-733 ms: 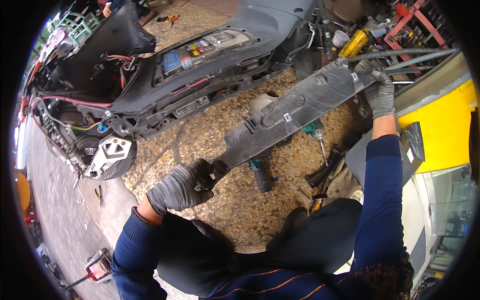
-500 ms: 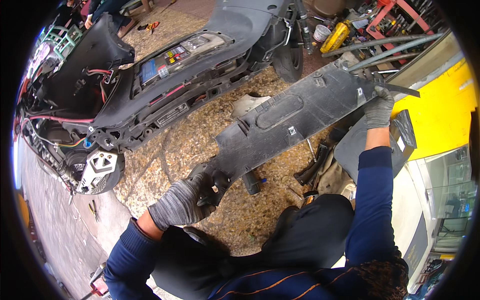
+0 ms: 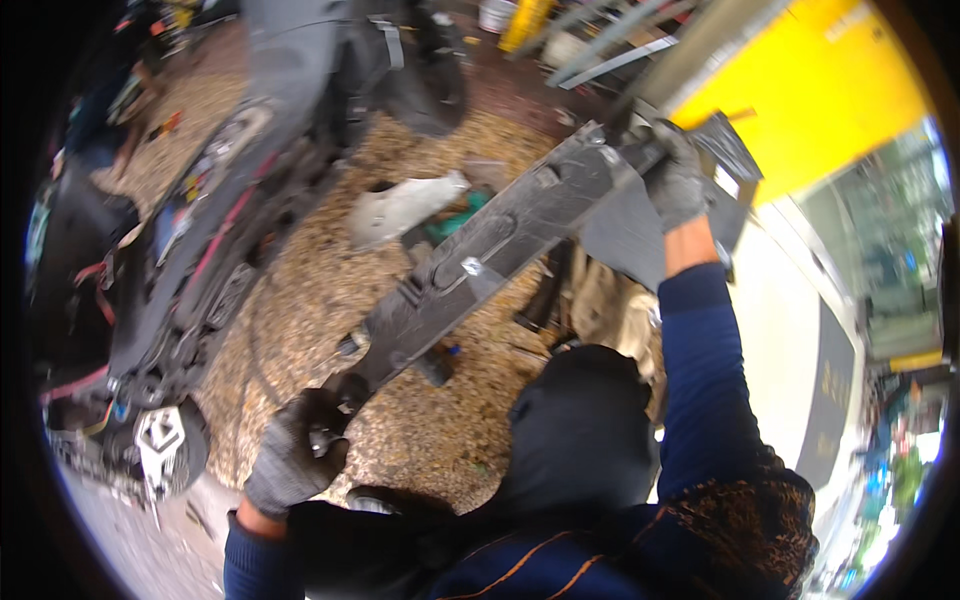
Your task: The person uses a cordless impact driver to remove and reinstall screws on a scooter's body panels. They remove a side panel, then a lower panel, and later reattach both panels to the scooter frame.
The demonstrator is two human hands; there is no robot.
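A long dark-grey plastic side panel (image 3: 450,290) is stretched between my two gloved hands, slanting from lower left up to the right above the floor. My left hand (image 3: 295,450) grips its narrow near end, fingers wrapped round it. At the far end, my right hand (image 3: 678,172) is closed on the panel's upper corner; motion blurs the fingers. To the left stands a partly stripped scooter (image 3: 215,230), its side frame bare and some wires loose. A white plate-like part (image 3: 408,210) lies on the ground between scooter and panel.
Another dark panel (image 3: 625,240) leans by the yellow surface (image 3: 810,80) on the right. Beige cloth (image 3: 610,310) and a dark tool handle (image 3: 432,366) lie on the pebbled floor. Metal bars (image 3: 615,45) are at the back. Part of another person (image 3: 100,110) shows at the far left.
My view has swung to the right, so the scooter sits farther left. The panel has tilted more steeply, its face turned more edge-on. Both hands still hold it.
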